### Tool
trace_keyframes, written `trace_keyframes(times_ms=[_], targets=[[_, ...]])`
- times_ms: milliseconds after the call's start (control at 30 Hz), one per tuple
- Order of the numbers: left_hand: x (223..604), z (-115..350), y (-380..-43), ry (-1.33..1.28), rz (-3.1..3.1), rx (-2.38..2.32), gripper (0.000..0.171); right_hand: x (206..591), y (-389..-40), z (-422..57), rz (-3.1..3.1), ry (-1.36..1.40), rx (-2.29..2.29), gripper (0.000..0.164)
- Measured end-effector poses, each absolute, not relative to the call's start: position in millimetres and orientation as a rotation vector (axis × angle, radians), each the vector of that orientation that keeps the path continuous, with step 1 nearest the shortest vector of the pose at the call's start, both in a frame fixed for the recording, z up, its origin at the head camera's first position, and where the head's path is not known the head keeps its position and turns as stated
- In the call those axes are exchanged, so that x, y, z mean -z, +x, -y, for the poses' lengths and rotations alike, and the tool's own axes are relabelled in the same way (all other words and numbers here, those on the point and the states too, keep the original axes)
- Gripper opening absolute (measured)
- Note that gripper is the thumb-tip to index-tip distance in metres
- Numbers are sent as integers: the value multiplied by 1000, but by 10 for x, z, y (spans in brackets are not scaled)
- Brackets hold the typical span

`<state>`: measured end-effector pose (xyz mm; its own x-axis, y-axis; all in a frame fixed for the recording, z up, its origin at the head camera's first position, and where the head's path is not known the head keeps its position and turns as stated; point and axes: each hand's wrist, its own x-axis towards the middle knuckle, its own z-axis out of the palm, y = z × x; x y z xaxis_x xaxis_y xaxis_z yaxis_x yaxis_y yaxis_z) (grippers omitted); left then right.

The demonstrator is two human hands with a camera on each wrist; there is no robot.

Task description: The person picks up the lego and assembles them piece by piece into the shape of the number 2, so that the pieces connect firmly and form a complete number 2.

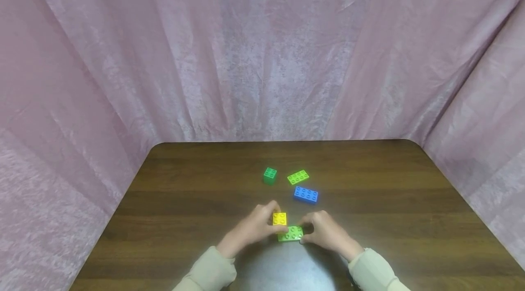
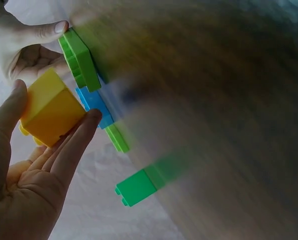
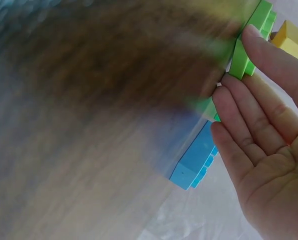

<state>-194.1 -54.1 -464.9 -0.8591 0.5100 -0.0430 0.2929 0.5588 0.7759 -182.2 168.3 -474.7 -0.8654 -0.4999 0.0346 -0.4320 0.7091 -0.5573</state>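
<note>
A yellow square building brick [image 1: 280, 218] is pinched between the thumb and fingers of my left hand [image 1: 262, 222]. In the left wrist view the yellow brick [image 2: 53, 109] is tilted, its studs facing down and left. Just below and right of it in the head view, a light green brick [image 1: 293, 233] lies on the table with its studs up. My right hand [image 1: 326, 232] grips that brick's right end, the thumb [image 3: 259, 45] on its near side. The yellow brick overlaps its left part in the head view; the left wrist view shows the two apart.
Beyond the hands on the brown wooden table [image 1: 197, 191] lie a blue brick [image 1: 306, 194], a flat lime green brick [image 1: 298, 176] and a small dark green brick [image 1: 270, 176]. Pink curtains [image 1: 262, 54] hang behind and at both sides of the table.
</note>
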Motion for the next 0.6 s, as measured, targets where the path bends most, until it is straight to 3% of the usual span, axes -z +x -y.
trace_keyframes(times_ms=[600], targets=[[4658, 418, -1906, 676, -2488, -1106, 34, 4740, -1801, -1670, -2803, -732, 894, 32]])
